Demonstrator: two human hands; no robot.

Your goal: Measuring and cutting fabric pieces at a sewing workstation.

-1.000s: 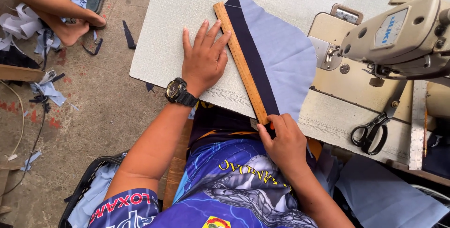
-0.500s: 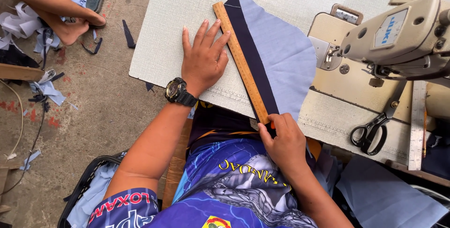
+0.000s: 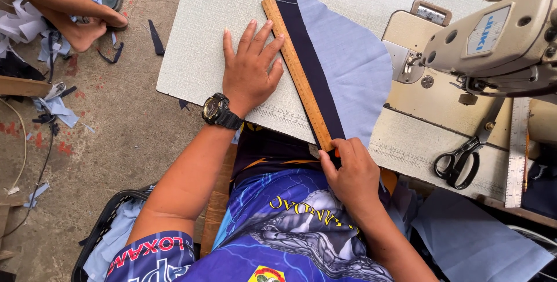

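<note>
Wooden ruler (image 3: 296, 73) lay diagonally on the white table (image 3: 197, 38), along the dark navy band (image 3: 310, 73) of a light blue fabric piece (image 3: 354, 61). Left hand (image 3: 249, 70) was flat, fingers spread wide, fingertips pressing the ruler's left edge; black wristwatch (image 3: 217, 111) on that wrist. Right hand (image 3: 348, 172) was at the ruler's near end, fingers curled tight and pinched at the fabric edge; whether they gripped a marking tool could not be told. Right of the ruler: sewing machine (image 3: 493, 38), black scissors (image 3: 458, 160). Far left of the ruler: another person's foot (image 3: 87, 32) among fabric scraps (image 3: 55, 108).
</note>
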